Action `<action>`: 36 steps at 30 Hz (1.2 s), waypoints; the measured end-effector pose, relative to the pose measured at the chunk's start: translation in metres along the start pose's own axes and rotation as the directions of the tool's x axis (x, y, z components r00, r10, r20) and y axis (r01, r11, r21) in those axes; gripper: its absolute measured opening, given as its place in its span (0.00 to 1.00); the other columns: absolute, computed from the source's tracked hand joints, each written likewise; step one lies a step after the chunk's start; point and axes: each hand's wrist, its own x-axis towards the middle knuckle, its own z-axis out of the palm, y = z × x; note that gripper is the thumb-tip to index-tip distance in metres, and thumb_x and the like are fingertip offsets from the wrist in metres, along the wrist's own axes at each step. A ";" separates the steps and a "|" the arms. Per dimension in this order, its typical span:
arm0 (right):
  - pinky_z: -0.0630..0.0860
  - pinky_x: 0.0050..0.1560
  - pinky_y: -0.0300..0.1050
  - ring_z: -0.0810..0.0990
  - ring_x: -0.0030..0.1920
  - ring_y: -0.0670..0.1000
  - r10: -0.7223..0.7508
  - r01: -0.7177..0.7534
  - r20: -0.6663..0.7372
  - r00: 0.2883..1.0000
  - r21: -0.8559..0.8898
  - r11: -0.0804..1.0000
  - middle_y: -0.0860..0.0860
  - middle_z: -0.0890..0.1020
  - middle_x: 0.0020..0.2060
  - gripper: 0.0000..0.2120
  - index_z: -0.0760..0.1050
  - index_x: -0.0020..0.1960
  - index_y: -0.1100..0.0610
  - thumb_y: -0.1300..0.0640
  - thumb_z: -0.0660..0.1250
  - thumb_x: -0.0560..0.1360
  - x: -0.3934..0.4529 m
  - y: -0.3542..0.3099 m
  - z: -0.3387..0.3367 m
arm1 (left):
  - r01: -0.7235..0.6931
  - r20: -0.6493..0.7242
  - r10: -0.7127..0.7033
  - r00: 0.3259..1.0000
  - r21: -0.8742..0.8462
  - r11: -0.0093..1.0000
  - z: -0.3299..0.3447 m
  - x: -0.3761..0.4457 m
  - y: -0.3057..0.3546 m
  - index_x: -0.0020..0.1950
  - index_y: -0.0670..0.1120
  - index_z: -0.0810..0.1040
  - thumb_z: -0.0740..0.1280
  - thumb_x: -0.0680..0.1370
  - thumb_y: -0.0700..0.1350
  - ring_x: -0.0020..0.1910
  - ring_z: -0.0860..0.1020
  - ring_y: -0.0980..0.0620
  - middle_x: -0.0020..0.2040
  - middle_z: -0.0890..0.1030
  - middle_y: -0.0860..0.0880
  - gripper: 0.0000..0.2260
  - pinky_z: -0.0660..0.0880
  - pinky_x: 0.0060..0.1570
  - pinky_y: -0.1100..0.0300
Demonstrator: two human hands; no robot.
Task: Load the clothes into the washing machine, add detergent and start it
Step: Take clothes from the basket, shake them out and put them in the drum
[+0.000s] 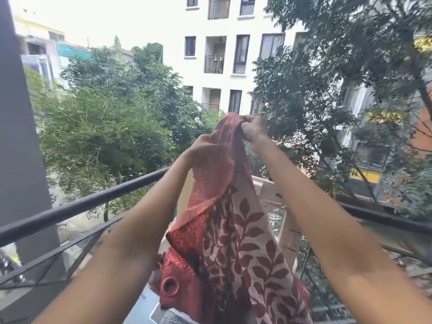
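I hold a long red curtain (236, 242) with a cream leaf pattern and a round metal eyelet up in front of me. My left hand (203, 148) grips its upper part from the left. My right hand (253, 128) pinches the top fold a little higher and to the right. The cloth hangs down between my forearms toward a white washing machine (149, 302), whose top shows only in part at the bottom of the view. Behind the cloth, a pale open lid or panel (273, 195) is partly visible.
A black balcony railing (93, 202) runs across the view behind my arms. A grey pillar (21, 136) stands at the left. Beyond the rail are trees and a white apartment block.
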 end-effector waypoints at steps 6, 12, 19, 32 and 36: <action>0.79 0.53 0.51 0.79 0.54 0.51 -0.084 0.249 0.366 0.927 -0.431 0.867 0.49 0.77 0.59 0.33 0.67 0.68 0.54 0.52 0.76 0.67 -0.019 0.071 -0.034 | -0.223 -0.319 0.177 0.931 -0.114 0.968 0.015 0.015 -0.011 0.56 0.43 0.81 0.73 0.71 0.38 0.47 0.80 0.55 0.51 0.84 0.47 0.14 0.77 0.52 0.63; 0.79 0.36 0.37 0.79 0.46 0.49 0.273 0.084 0.514 0.814 -0.568 0.819 0.50 0.79 0.50 0.18 0.73 0.60 0.53 0.57 0.71 0.71 -0.063 0.174 -0.049 | -0.268 -0.176 0.243 0.954 -0.133 0.954 0.013 0.001 -0.009 0.54 0.45 0.82 0.70 0.74 0.37 0.48 0.82 0.57 0.52 0.84 0.50 0.10 0.77 0.48 0.65; 0.70 0.26 0.37 0.72 0.26 0.45 0.175 -0.049 0.212 0.961 -0.494 0.868 0.53 0.77 0.29 0.07 0.80 0.39 0.66 0.61 0.70 0.71 -0.050 0.165 -0.050 | 0.143 -0.204 -0.095 0.974 0.235 0.962 -0.021 -0.009 -0.028 0.43 0.45 0.80 0.71 0.74 0.41 0.37 0.79 0.56 0.38 0.82 0.52 0.02 0.76 0.36 0.68; 0.75 0.37 0.44 0.79 0.41 0.53 -0.011 0.013 0.061 0.998 -0.027 1.000 0.55 0.83 0.43 0.14 0.75 0.42 0.50 0.70 0.66 0.70 0.020 0.031 0.024 | -0.221 -0.241 0.246 0.939 0.127 0.967 0.003 -0.013 -0.025 0.76 0.51 0.56 0.63 0.70 0.50 0.71 0.63 0.51 0.73 0.63 0.47 0.35 0.61 0.69 0.56; 0.76 0.37 0.40 0.78 0.39 0.50 -0.042 0.055 0.248 0.968 -0.046 0.997 0.52 0.80 0.41 0.16 0.78 0.55 0.57 0.72 0.64 0.72 0.000 0.036 0.034 | -0.211 -0.188 0.302 0.935 0.391 0.896 0.002 -0.016 -0.035 0.70 0.48 0.68 0.69 0.76 0.47 0.56 0.74 0.56 0.59 0.76 0.52 0.23 0.68 0.54 0.63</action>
